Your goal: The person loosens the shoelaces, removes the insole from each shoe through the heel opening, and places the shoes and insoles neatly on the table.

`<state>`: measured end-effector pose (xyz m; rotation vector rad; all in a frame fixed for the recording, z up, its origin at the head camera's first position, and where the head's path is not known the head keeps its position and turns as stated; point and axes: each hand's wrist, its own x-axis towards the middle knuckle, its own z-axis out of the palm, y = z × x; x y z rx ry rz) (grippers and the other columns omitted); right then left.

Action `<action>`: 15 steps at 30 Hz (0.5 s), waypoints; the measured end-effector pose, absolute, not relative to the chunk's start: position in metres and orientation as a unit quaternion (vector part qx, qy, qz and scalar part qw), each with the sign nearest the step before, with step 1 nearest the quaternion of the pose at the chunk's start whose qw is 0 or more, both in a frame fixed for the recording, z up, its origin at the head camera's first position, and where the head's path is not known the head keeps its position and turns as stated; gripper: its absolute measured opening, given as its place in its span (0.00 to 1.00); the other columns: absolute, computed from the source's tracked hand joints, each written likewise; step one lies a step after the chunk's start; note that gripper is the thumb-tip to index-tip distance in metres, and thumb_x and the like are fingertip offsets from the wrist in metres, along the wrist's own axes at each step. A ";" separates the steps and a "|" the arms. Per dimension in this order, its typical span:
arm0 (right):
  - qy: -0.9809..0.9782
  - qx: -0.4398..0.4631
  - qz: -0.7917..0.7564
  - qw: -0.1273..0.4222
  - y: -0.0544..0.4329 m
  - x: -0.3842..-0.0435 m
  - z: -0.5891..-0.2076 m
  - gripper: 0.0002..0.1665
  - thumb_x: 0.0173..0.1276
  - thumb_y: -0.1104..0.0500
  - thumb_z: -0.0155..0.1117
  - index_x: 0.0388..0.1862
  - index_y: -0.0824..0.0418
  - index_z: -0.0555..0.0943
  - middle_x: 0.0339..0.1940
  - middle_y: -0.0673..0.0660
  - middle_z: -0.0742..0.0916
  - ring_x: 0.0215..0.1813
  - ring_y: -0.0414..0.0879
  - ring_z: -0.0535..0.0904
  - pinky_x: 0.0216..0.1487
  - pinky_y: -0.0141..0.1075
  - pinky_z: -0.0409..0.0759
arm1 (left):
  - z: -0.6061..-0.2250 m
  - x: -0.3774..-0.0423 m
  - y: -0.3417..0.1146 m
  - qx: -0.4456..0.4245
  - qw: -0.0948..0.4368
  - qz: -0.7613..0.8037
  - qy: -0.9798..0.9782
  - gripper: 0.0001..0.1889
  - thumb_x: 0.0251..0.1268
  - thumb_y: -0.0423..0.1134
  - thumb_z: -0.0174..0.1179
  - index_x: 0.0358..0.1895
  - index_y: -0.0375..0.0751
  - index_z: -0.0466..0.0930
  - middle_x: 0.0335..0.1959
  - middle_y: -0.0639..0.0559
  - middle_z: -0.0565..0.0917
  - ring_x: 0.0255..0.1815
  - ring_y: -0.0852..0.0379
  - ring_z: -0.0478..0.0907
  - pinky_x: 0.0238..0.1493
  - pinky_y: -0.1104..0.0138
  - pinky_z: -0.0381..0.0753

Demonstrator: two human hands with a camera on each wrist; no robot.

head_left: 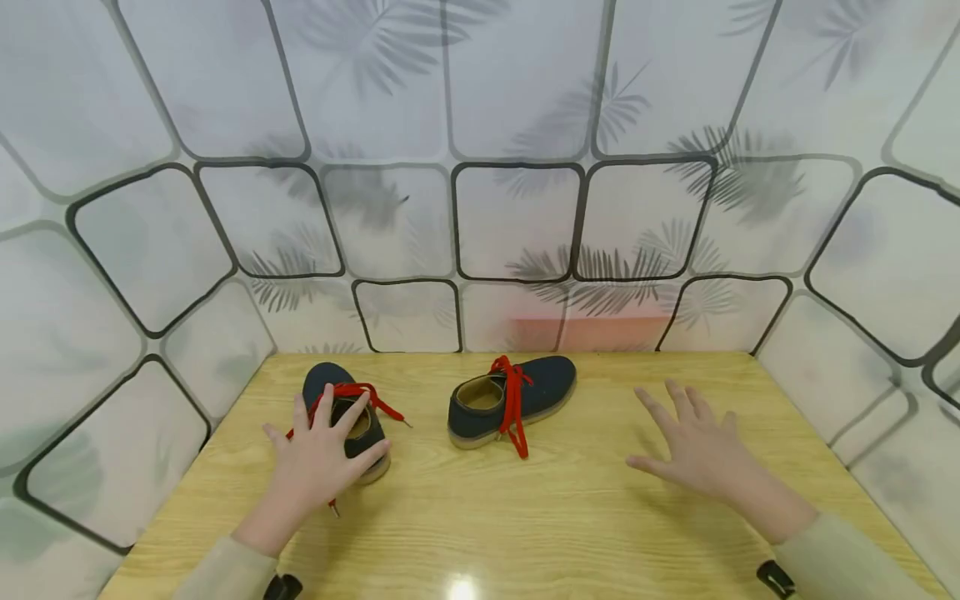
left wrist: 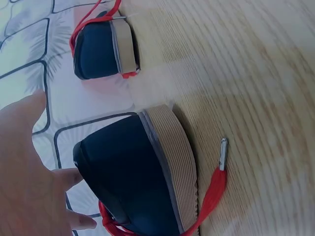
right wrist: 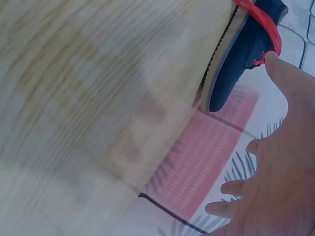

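Note:
Two navy shoes with red laces stand on a wooden table. My left hand (head_left: pixel 318 458) is spread over the left shoe (head_left: pixel 324 377), partly covering it; its laces hang loose to both sides. In the left wrist view that shoe's heel (left wrist: pixel 130 172) shows close by the fingers, and a red lace (left wrist: pixel 214 191) with a metal tip lies on the wood. The other shoe (head_left: pixel 547 385) sits at the middle, toe to the right, its red laces (head_left: pixel 513 408) drawn across the top. My right hand (head_left: pixel 701 450), fingers apart and holding nothing, hovers right of it.
The wooden table (head_left: pixel 540 525) reaches back to a patterned white wall (head_left: pixel 517 217) with dark outlines and leaf prints. Side panels (head_left: pixel 82 400) close in at left and right. A dark band (head_left: pixel 776 578) shows at the right sleeve.

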<state>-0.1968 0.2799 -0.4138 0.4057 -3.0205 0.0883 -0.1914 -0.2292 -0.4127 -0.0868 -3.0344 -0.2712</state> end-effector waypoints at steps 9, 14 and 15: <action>-0.985 0.159 0.041 0.053 0.253 -0.207 -0.403 0.59 0.67 0.25 0.68 0.87 0.51 0.60 0.81 0.78 0.65 0.78 0.82 0.62 0.65 0.87 0.64 | -0.407 -0.196 -0.241 -0.031 0.056 -0.098 -0.993 0.47 0.69 0.77 0.55 0.84 0.55 0.62 0.85 0.26 0.54 0.80 0.11 0.45 0.66 0.09 0.42; -0.982 0.174 0.044 0.065 0.239 -0.210 -0.397 0.58 0.68 0.25 0.67 0.86 0.54 0.63 0.76 0.79 0.71 0.72 0.81 0.71 0.65 0.77 0.74 | -0.409 -0.199 -0.252 -0.028 0.052 -0.090 -0.994 0.47 0.71 0.76 0.54 0.85 0.54 0.60 0.84 0.25 0.53 0.79 0.10 0.49 0.67 0.11 0.48; -0.981 0.176 0.047 0.064 0.236 -0.211 -0.396 0.57 0.68 0.25 0.66 0.85 0.55 0.63 0.75 0.79 0.73 0.71 0.80 0.73 0.65 0.75 0.76 | -0.409 -0.200 -0.254 -0.026 0.051 -0.090 -0.994 0.48 0.71 0.76 0.53 0.85 0.54 0.60 0.84 0.24 0.53 0.79 0.10 0.49 0.67 0.11 0.49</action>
